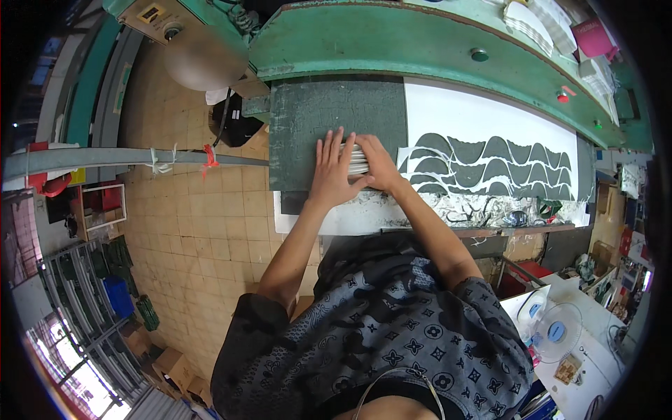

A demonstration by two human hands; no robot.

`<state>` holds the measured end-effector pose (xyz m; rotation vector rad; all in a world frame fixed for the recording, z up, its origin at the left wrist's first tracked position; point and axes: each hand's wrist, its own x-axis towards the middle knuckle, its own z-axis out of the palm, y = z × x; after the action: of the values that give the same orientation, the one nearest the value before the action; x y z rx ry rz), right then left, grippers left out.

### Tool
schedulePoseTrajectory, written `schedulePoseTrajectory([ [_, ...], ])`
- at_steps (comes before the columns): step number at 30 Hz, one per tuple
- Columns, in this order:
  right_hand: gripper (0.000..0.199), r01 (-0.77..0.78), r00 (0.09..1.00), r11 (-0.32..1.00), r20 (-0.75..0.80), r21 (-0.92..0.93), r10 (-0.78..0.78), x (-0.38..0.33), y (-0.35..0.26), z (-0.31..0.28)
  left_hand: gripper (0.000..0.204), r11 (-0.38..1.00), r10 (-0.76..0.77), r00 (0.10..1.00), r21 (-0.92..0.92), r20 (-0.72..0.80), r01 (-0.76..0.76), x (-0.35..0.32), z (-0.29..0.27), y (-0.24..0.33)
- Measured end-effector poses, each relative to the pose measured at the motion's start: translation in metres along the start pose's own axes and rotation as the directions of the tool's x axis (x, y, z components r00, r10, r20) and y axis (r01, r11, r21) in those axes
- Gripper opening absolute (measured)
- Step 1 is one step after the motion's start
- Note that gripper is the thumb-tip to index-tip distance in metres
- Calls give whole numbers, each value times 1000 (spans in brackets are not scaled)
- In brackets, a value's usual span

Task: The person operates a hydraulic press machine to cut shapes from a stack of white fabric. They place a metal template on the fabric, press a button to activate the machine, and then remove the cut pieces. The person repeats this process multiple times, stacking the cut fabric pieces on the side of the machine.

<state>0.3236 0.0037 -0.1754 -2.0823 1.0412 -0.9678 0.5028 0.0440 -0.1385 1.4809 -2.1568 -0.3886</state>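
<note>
Between my hands is a small stack of pale, thin cut pieces (358, 162), its layered edges showing. It rests on a dark green cutting board (301, 112). My left hand (334, 170) lies along the left side of the stack, fingers long and slightly apart. From the right, my right hand (379, 162) presses against it with fingers bent over the edge and thumb reaching toward the left hand. Palms and fingers hide part of the stack. Just right of my hands lies a white sheet (483, 105) with rows of wavy cut-out gaps, thin strips left between them.
A green machine beam (392, 42) with buttons spans the far side. Scraps litter the white ledge (448, 210) near me. A grey bar (140, 157) reaches the board from the left. A fan (558, 330) stands at lower right. Another person's head (206, 59) shows at upper left.
</note>
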Motion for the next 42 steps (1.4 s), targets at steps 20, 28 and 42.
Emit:
schedulePoseTrajectory([
  [20, 61, 75, 993, 997, -88, -4, -75, -15, -5, -14, 37, 896, 1, 955, -424, -295, -132, -1, 33, -1],
  [28, 62, -78, 965, 997, 251, -2, 76, -26, 25, -18, 29, 902, 55, 984, -415, -168, -121, -7, 38, -21],
  [42, 33, 102, 992, 992, -60, -81, -107, -11, 3, -8, 36, 908, 25, 999, -418, -41, -39, -22, 44, -50],
])
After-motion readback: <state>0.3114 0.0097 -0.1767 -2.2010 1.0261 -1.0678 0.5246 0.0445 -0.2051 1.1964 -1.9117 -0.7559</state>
